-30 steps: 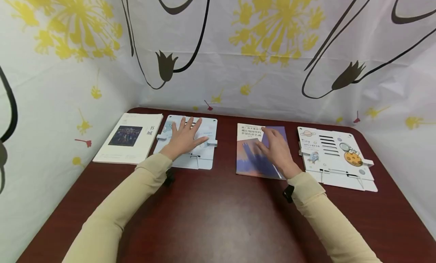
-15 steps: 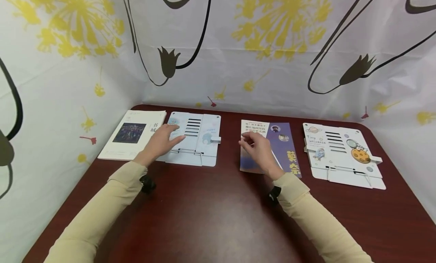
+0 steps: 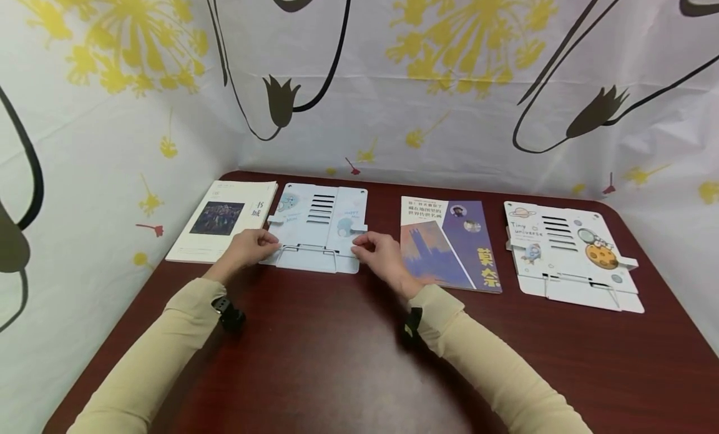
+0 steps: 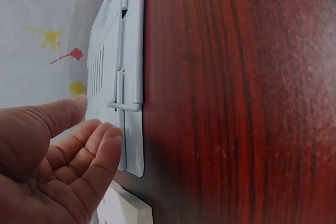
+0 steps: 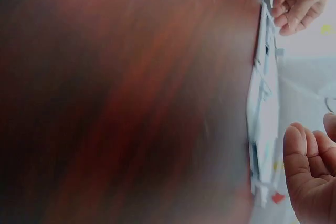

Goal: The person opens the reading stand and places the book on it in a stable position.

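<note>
A pale blue folding book stand (image 3: 317, 228) with slots and a wire rest lies flat at the table's back left. At its left front corner is my left hand (image 3: 245, 250); in the left wrist view the thumb and bent fingers (image 4: 84, 153) stand apart with nothing between them. My right hand (image 3: 382, 259) is by the stand's right edge, just below the side clip. Its curved fingers (image 5: 296, 148) show away from the stand in the right wrist view, also holding nothing. Whether either hand touches the stand I cannot tell.
A cream book (image 3: 221, 221) lies left of the stand, close against it. To the right are a purple and orange book (image 3: 466, 246) and a white "Tiny universe" stand (image 3: 573, 256). A patterned white cloth (image 3: 359, 109) rises behind the dark red table (image 3: 314, 353).
My left hand has come off the blue stand's face to its left front corner. The right hand has moved left from above the purple book to the stand's right edge.
</note>
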Demonstrator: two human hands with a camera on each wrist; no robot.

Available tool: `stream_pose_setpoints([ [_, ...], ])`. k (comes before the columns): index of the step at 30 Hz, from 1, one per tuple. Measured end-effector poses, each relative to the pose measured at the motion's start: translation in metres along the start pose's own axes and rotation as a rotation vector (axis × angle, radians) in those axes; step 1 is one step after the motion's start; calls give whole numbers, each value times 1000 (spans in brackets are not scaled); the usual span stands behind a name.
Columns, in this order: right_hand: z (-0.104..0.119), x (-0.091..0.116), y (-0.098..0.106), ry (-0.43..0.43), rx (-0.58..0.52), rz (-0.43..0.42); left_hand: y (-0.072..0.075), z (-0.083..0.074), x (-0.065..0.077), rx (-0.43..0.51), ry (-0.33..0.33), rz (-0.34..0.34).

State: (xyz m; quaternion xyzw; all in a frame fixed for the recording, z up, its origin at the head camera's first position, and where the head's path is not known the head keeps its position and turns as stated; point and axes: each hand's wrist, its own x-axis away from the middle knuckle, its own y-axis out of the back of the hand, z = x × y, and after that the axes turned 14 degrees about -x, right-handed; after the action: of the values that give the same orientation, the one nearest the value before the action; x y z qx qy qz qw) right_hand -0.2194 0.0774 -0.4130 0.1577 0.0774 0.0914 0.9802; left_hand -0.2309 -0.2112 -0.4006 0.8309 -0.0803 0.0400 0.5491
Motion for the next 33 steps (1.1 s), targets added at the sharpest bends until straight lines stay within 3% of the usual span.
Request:
stream_pose_setpoints([
  [4,-4,-2,-17,-92,-20,-5,-4,3,-3,3,-5,17],
  [12,-6,-5,-33,-114,14,31,-9,3,-5,59,39,62],
  [22,0,-14,-38,-201,69,72,-10,1,-10,116,83,109],
  [28,4,-16,-38,-259,37,72,-9,1,-12,162,109,142],
  [33,5,-18,-40,-247,94,71,-8,3,-12,184,112,151],
])
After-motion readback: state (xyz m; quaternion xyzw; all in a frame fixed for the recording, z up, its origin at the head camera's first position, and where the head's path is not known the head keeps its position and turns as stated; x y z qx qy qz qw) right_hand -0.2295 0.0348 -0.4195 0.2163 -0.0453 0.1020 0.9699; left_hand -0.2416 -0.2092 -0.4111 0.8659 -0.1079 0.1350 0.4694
